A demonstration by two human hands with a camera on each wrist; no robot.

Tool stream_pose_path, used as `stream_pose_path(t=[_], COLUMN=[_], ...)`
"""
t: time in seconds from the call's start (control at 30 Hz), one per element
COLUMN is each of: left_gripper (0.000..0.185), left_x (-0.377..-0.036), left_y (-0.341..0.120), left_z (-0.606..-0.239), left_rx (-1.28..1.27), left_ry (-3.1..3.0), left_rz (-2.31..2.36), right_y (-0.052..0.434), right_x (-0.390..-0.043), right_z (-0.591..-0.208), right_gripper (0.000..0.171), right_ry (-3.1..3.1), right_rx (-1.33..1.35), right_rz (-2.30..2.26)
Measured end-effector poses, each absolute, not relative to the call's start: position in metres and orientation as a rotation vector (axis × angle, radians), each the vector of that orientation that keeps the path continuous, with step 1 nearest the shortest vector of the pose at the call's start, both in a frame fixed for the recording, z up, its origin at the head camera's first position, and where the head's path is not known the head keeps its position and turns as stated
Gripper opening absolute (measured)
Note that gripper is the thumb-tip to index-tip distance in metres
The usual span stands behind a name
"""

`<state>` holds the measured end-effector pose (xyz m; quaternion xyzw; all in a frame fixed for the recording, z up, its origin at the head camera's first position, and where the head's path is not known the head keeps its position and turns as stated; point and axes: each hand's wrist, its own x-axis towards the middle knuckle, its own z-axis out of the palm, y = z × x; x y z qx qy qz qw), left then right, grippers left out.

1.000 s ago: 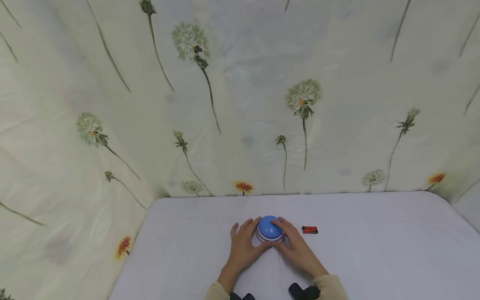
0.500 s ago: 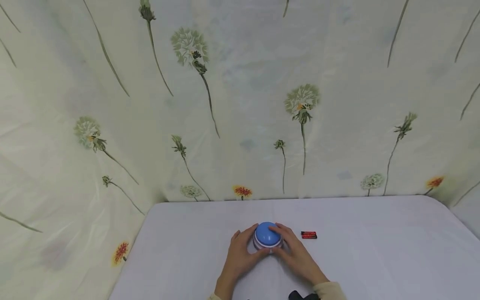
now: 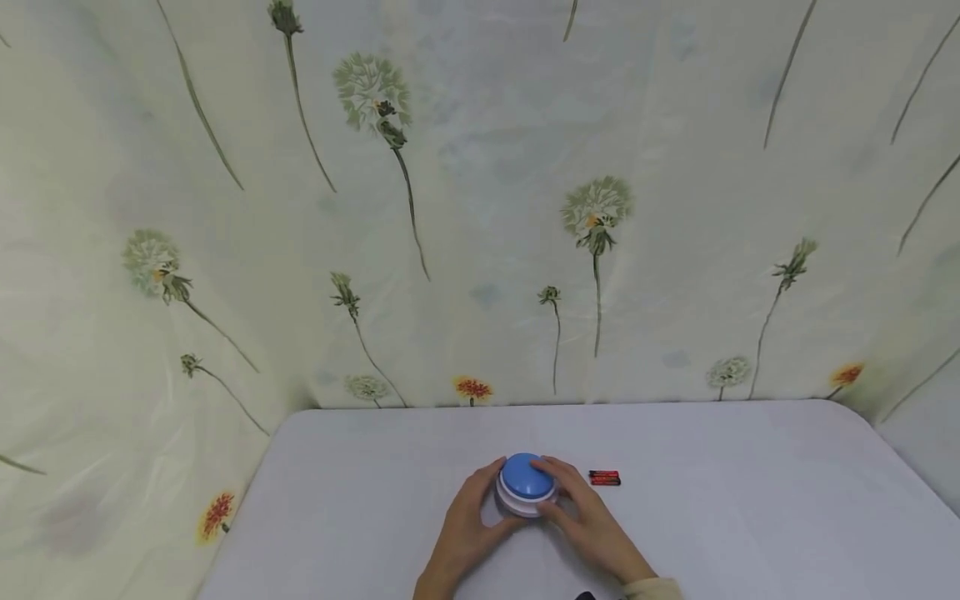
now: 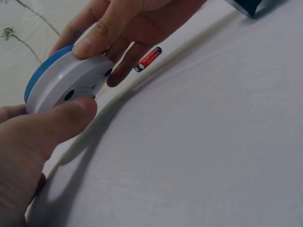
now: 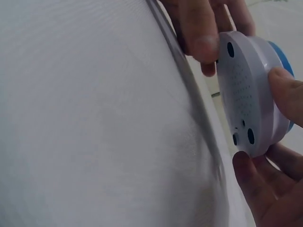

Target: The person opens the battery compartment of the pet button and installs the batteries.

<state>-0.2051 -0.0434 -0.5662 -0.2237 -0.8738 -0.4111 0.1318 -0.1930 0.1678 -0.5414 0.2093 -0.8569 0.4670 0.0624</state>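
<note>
A flat surface covered with a smooth white cloth (image 3: 750,517) fills the lower part of the head view. Two small red and black batteries (image 3: 604,477) lie on it side by side, lengthwise left to right, at about one o'clock from the centre of the surface.

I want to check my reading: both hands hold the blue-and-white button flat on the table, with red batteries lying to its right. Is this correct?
Not flat: both wrist views show the button lifted and tilted off the table, underside exposed. Both hands, left hand and right hand, hold it; the batteries lie right.
</note>
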Motion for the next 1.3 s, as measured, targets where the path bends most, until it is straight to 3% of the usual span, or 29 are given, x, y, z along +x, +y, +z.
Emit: stream_pose_path(t=[0.33, 0.7, 1.1, 1.3], left_gripper=[0.102, 0.069, 0.066, 0.067], left_x=[-0.207, -0.2092, -0.2057, -0.2069], left_y=[-0.0415, -0.0418, -0.0416, -0.0425], left_z=[-0.5588, -0.5604, -0.5588, -0.5593], left_rx=[-0.715, -0.809, -0.755, -0.754], left_ry=[-2.482, -2.346, -2.369, -2.34], left_rz=[-1.093, -1.072, -1.09, -1.108], right_y=[0.1639, 0.1644, 0.1675, 0.1713], right_x=[-0.193, -0.1921, -0.1926, -0.1944], right_z=[-0.5415, -0.5359, -0.5372, -0.532], right_gripper=[0.052, 0.049, 0.057, 0.062], right_ry=[-2.613, -2.714, -2.67, -2.579], right_rx=[0.677, 0.545, 0.463, 0.573], right_rz=[1.507, 1.612, 1.635, 1.646])
